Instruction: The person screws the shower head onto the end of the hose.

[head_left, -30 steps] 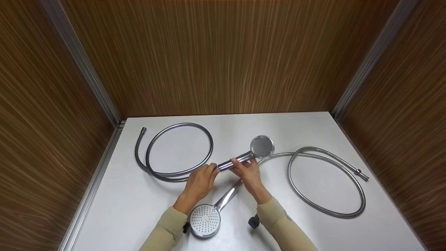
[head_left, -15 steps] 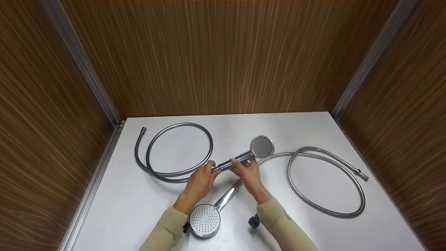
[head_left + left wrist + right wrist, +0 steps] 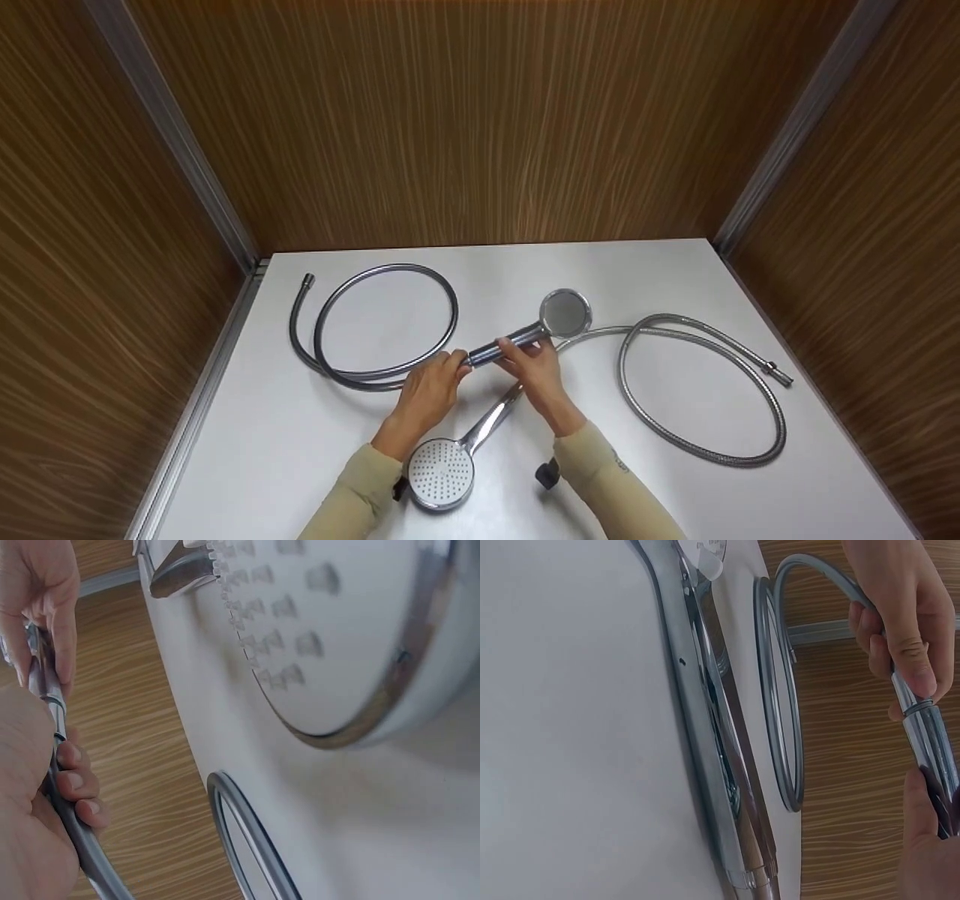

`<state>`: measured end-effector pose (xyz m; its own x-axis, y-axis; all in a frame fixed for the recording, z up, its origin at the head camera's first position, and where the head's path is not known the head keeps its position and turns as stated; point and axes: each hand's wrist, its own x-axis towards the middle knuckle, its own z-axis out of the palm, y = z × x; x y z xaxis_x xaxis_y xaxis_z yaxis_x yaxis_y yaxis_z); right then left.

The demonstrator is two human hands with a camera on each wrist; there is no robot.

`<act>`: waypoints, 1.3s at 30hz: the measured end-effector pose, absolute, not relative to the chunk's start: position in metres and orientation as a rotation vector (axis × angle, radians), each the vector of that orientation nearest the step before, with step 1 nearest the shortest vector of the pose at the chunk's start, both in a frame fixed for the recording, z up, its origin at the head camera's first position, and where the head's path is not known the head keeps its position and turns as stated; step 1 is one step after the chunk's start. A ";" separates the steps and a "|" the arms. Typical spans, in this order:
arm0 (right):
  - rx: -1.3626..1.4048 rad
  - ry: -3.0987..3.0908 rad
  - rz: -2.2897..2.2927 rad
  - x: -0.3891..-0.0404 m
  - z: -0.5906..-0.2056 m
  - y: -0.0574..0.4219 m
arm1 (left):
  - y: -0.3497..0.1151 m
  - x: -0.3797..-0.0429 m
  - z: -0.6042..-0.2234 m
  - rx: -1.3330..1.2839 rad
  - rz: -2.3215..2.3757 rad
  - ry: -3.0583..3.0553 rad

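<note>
In the head view, my right hand (image 3: 538,379) grips the handle of a chrome shower head (image 3: 565,313) whose round grey face is turned up. My left hand (image 3: 427,394) pinches the metal end fitting of a dark grey shower hose (image 3: 455,304), right at the lower end of that handle. From the right wrist view, the hose fitting (image 3: 904,694) lines up with the handle (image 3: 928,736), with a thin dark seam between them. The left wrist view shows the hose (image 3: 88,847) running down through my curled left fingers (image 3: 77,780).
A second shower head (image 3: 441,474) with a white dotted face lies on the white table (image 3: 240,450) between my forearms. A silver braided hose (image 3: 780,427) coils at the right, leading toward that head's handle. Wood-patterned panels (image 3: 480,127) wall in the back and sides.
My left fingers slid back slightly along the hose fitting half a second ago, and now are up against the handle's end again. My right hand and the shower head stay almost still.
</note>
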<state>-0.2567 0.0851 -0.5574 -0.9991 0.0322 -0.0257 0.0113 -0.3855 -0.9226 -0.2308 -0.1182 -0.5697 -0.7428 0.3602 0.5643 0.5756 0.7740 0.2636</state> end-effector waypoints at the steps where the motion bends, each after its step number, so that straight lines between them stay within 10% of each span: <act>1: -0.059 -1.733 2.604 -0.257 -0.557 0.085 | -0.118 -0.231 -0.569 -0.703 -0.594 -2.470; 39: -0.055 -1.759 2.566 -0.255 -0.556 0.081 | -0.121 -0.228 -0.565 -0.665 -0.786 -2.555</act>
<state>-0.2549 0.0814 -0.5561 -0.9989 0.0452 -0.0120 -0.0051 -0.3605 -0.9327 -0.2280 -0.1211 -0.5646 -0.8138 0.3236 0.4827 0.5390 0.7308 0.4188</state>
